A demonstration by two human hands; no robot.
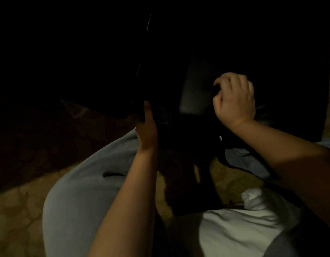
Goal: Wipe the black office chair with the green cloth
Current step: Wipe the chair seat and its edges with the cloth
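Dimly lit as it is, your left hand (pixel 147 127) at the centre of the frame grips a dark edge of the black office chair (pixel 195 86), thumb laid up along it, most likely to steady that part while the other hand works. Your right hand (pixel 234 98), right of centre, has its fingers curled against a greyish panel of the chair as if wiping. Whether it holds anything cannot be told, since the green cloth shows nowhere in the gloom and may be bunched under that hand.
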